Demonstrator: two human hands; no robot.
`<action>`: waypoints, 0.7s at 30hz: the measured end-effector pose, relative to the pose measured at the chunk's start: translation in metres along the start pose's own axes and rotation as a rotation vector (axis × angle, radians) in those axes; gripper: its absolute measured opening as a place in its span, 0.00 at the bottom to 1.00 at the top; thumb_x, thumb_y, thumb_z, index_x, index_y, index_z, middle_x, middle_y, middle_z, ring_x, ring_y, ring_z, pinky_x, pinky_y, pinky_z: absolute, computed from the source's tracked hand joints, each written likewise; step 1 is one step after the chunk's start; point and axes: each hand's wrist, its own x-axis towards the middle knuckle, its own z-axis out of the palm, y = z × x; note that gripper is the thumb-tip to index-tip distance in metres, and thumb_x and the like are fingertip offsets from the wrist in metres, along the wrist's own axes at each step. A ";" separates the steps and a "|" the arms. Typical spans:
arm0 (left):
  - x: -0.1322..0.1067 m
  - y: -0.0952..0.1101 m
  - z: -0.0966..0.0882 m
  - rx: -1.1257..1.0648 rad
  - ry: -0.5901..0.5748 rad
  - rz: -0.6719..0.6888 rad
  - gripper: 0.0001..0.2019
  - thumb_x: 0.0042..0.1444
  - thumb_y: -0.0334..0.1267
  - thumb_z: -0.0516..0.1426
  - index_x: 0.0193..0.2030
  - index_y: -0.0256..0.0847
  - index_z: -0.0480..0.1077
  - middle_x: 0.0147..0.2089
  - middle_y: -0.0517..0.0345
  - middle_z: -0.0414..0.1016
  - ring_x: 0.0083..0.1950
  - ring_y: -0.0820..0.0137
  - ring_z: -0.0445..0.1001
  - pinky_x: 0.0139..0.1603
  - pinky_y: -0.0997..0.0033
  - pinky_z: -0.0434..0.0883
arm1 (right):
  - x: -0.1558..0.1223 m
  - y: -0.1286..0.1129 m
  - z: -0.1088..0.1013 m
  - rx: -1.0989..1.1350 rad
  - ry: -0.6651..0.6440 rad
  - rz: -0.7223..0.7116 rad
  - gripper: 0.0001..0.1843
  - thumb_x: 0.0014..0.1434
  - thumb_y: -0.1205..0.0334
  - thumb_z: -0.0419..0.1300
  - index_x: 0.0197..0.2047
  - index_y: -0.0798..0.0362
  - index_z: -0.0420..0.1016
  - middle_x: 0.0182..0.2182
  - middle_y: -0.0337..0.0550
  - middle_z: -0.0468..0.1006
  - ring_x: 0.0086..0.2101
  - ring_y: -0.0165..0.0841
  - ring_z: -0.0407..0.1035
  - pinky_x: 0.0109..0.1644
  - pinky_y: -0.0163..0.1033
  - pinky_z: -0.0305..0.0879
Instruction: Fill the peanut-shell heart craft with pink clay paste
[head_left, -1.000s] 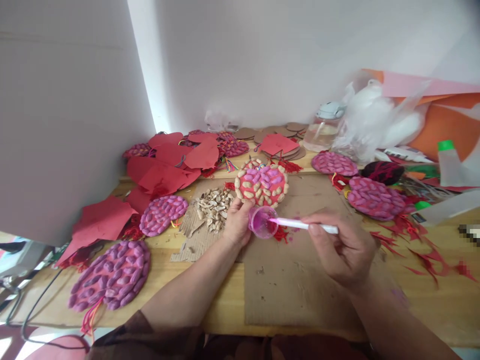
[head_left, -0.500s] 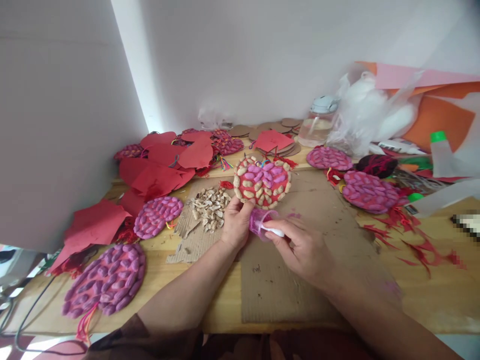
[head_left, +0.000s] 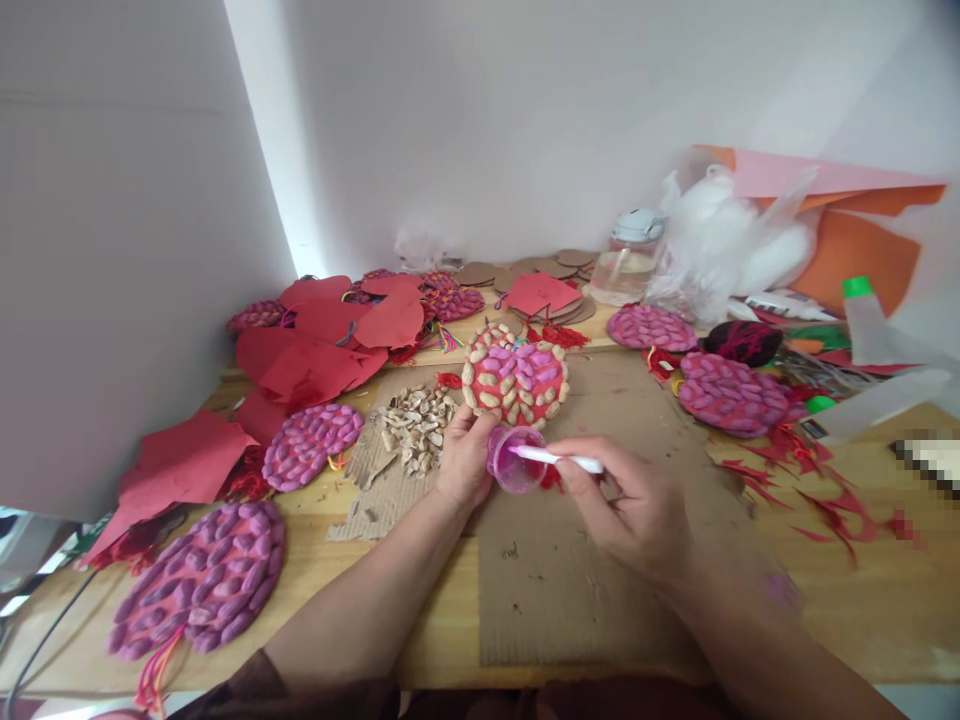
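Observation:
My left hand (head_left: 466, 455) is closed, its thumb on the lower left edge of a heart-shaped peanut plaque (head_left: 536, 372). That same hand steadies a small clear plastic cup (head_left: 501, 478) with pink paint inside; its other fingers are mostly hidden. On the plaque, a rim of unpainted peanuts surrounds a red base, and several peanuts near the top are pink. Between thumb and fingers, my right hand (head_left: 634, 505) pinches a white-handled paintbrush (head_left: 574, 462). The brush tip dips into the cup.
Peanut shells (head_left: 416, 425) are heaped on cardboard (head_left: 570, 600) over the wooden table. Pink peanut plaques (head_left: 202, 575) and red paper pieces (head_left: 180, 455) lie at left. A jar (head_left: 626, 260), a plastic bag (head_left: 720, 240), a yarn ball (head_left: 744, 343) and red scraps (head_left: 832, 515) are at right.
The paintbrush has tilted and its tip now sits against the inside of the cup. The cup's mouth has turned more toward me. The view has shifted slightly.

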 end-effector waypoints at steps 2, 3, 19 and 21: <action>0.000 0.002 0.000 0.001 0.012 -0.009 0.20 0.38 0.40 0.75 0.38 0.41 0.77 0.31 0.64 0.79 0.26 0.75 0.72 0.32 0.73 0.71 | 0.002 0.001 -0.009 0.026 0.061 0.058 0.07 0.70 0.64 0.61 0.45 0.48 0.82 0.26 0.33 0.78 0.23 0.25 0.66 0.28 0.33 0.63; 0.000 0.002 0.001 -0.002 0.014 -0.009 0.19 0.38 0.40 0.74 0.37 0.41 0.77 0.31 0.63 0.80 0.26 0.75 0.73 0.32 0.73 0.71 | 0.003 0.003 -0.013 0.040 0.101 0.078 0.07 0.70 0.64 0.61 0.44 0.48 0.82 0.25 0.32 0.77 0.21 0.25 0.64 0.25 0.33 0.61; -0.010 0.001 0.005 0.112 -0.113 -0.028 0.18 0.41 0.42 0.75 0.40 0.40 0.81 0.40 0.56 0.85 0.37 0.67 0.80 0.44 0.65 0.77 | 0.019 0.025 -0.016 -0.260 0.226 -0.124 0.07 0.69 0.67 0.62 0.49 0.50 0.78 0.39 0.40 0.85 0.34 0.30 0.77 0.38 0.35 0.71; -0.010 0.001 0.005 0.125 -0.115 -0.020 0.18 0.41 0.42 0.75 0.39 0.39 0.82 0.40 0.55 0.85 0.37 0.66 0.80 0.44 0.65 0.77 | 0.020 0.026 -0.015 -0.282 0.205 -0.150 0.07 0.69 0.68 0.62 0.49 0.51 0.78 0.39 0.41 0.86 0.36 0.31 0.79 0.41 0.35 0.72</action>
